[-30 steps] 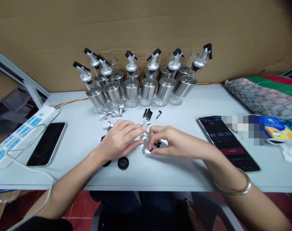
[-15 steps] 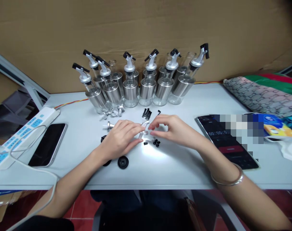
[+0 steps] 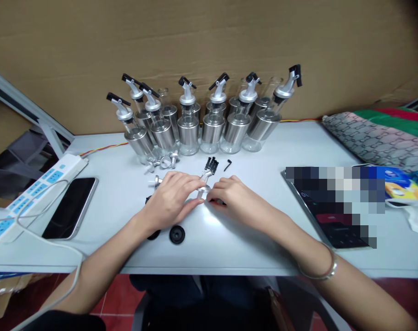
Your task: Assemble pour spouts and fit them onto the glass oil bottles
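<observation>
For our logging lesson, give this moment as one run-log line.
left hand: holds silver spout | right hand: beside it, grip unclear | bottles: standing behind

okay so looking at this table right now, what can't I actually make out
All in the head view:
- Whether the right hand grips anything: its curled fingers hide that.
- Part of the silver spout: the left hand covers it.
- The full outline of one black disc: behind the left wrist.
- Most of the right-side phone's screen: blocky blur.
- Lower parts of the back bottles: front bottles block them.
</observation>
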The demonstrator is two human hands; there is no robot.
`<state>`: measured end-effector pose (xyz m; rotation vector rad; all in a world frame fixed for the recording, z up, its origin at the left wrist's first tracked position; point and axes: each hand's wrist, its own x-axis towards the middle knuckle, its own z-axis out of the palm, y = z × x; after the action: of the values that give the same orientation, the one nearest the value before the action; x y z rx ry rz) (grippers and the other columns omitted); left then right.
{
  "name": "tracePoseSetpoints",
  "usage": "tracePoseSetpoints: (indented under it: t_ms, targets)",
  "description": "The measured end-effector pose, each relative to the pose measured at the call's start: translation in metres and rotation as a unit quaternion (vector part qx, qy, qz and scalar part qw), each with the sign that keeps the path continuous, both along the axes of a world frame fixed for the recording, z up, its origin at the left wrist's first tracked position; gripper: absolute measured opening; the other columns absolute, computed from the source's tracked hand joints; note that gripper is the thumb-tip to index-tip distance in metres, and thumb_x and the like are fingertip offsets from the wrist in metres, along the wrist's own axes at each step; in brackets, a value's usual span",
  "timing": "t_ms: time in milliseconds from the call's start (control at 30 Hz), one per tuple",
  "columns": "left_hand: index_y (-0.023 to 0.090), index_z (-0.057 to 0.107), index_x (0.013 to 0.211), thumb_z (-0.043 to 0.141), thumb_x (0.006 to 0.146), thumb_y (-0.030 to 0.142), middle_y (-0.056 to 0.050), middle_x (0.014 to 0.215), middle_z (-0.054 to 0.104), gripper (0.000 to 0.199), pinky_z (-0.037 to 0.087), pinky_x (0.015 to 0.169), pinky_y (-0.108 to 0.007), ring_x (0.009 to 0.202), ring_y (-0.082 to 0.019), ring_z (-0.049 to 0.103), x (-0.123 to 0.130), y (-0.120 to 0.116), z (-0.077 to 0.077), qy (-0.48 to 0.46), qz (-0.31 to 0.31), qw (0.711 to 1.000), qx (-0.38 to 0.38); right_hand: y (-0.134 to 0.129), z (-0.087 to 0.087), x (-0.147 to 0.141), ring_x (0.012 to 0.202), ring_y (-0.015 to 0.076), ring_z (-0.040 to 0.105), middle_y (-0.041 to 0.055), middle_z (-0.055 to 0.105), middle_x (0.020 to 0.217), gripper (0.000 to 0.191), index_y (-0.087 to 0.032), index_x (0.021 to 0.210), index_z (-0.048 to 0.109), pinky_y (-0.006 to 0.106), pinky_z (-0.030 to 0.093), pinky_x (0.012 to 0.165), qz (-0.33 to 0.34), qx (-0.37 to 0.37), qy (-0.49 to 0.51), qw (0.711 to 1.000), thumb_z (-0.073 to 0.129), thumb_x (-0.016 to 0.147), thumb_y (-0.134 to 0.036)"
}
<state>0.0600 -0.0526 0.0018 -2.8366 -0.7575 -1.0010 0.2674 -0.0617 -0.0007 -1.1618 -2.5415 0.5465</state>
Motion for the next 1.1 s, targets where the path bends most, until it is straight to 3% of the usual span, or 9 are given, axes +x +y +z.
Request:
tracePoseSetpoints:
  t_ms: [100, 200, 267, 400, 500, 1100]
  targets:
    - [0.018, 0.043, 0.115, 0.051, 0.092, 0.027, -0.009, 0.099, 0.065, 0.026, 0.044, 0.082, -0.037, 0.088, -0.020, 0.060, 0.000, 0.000, 0.000, -0.011, 0.015, 1.000, 0.006, 0.003, 0.008, 0.002, 0.075, 0.0174, 0.061, 0.0054, 0.070, 0.079, 0.016, -0.016, 0.088, 0.070, 0.030, 0.042, 0.070, -0.060, -0.023, 0.107, 0.992, 0.060, 0.078, -0.010]
    - [0.018, 0.042, 0.115, 0.051, 0.092, 0.026, -0.009, 0.100, 0.066, 0.026, 0.042, 0.083, -0.037, 0.089, -0.020, 0.060, 0.000, 0.000, 0.000, -0.012, 0.016, 1.000, 0.006, 0.005, 0.015, 0.004, 0.077, 0.0162, 0.063, 0.0057, 0.071, 0.087, 0.021, -0.017, 0.097, 0.071, 0.028, 0.045, 0.070, -0.148, -0.028, 0.251, 0.956, 0.059, 0.081, -0.018]
    - [0.018, 0.043, 0.116, 0.050, 0.093, 0.026, -0.008, 0.100, 0.066, 0.025, 0.042, 0.084, -0.037, 0.090, -0.019, 0.060, 0.001, 0.000, 0.000, -0.004, 0.013, 1.000, -0.002, 0.005, 0.017, 0.004, 0.079, 0.0169, 0.063, 0.0054, 0.071, 0.086, 0.019, -0.018, 0.094, 0.073, 0.030, 0.046, 0.072, -0.188, -0.036, 0.317, 0.929, 0.061, 0.080, -0.022]
    - [0.018, 0.044, 0.115, 0.048, 0.094, 0.025, -0.008, 0.099, 0.067, 0.023, 0.041, 0.085, -0.035, 0.092, -0.019, 0.061, 0.003, -0.002, 0.001, 0.019, -0.003, 1.000, -0.015, 0.006, 0.014, 0.002, 0.076, 0.0168, 0.065, 0.0037, 0.073, 0.083, 0.015, -0.018, 0.085, 0.074, 0.031, 0.049, 0.071, -0.213, -0.116, 0.417, 0.876, 0.068, 0.074, -0.026]
    - [0.017, 0.045, 0.114, 0.048, 0.094, 0.024, -0.008, 0.100, 0.067, 0.021, 0.041, 0.084, -0.034, 0.092, -0.019, 0.061, 0.003, -0.002, 0.002, 0.025, -0.006, 1.000, -0.010, 0.007, 0.011, 0.000, 0.075, 0.0164, 0.066, 0.0028, 0.074, 0.082, 0.015, -0.019, 0.082, 0.074, 0.031, 0.051, 0.072, -0.214, -0.146, 0.452, 0.854, 0.072, 0.069, -0.027]
    - [0.017, 0.046, 0.115, 0.045, 0.095, 0.024, -0.009, 0.099, 0.066, 0.022, 0.045, 0.080, -0.033, 0.090, -0.019, 0.060, 0.002, -0.001, 0.001, 0.027, -0.008, 1.000, 0.012, 0.005, 0.012, -0.002, 0.070, 0.0158, 0.062, 0.0023, 0.073, 0.076, 0.010, -0.021, 0.078, 0.075, 0.030, 0.047, 0.068, -0.205, -0.100, 0.436, 0.871, 0.072, 0.071, -0.027]
